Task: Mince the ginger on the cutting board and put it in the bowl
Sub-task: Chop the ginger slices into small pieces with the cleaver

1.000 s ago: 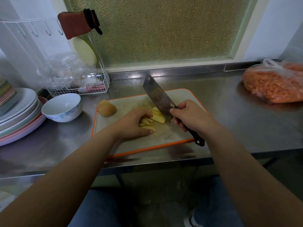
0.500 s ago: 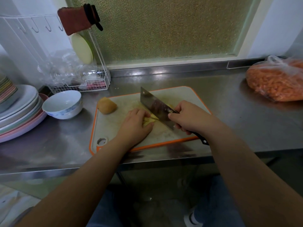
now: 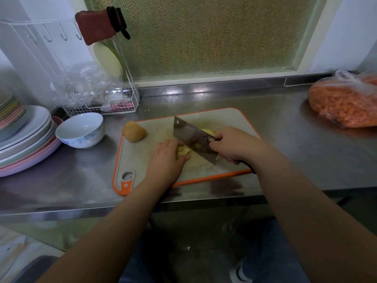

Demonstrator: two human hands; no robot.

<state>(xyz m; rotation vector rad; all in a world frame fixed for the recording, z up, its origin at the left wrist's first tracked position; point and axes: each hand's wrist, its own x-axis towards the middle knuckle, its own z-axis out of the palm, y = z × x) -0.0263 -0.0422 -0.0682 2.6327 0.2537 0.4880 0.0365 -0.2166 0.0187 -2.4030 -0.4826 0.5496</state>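
Yellow ginger slices (image 3: 184, 151) lie mid-board on the orange-rimmed cutting board (image 3: 142, 158), with more yellow pieces showing past the blade; their long axis cannot be made out. The left hand (image 3: 166, 160) presses down on the slices, fingers curled over them. The right hand (image 3: 234, 145) grips the cleaver (image 3: 192, 137) by its handle, blade running from far left to near right. An uncut ginger lump (image 3: 134, 131) sits on the board's far-left corner. Left of the board stands a white bowl (image 3: 80, 130) (nothing visible inside), beside stacked plates (image 3: 26, 139). The steel tabletop (image 3: 285, 129) also bears a wire rack (image 3: 102, 107) and, far right, a bag of orange pieces (image 3: 344, 103) below a frosted window (image 3: 204, 33).
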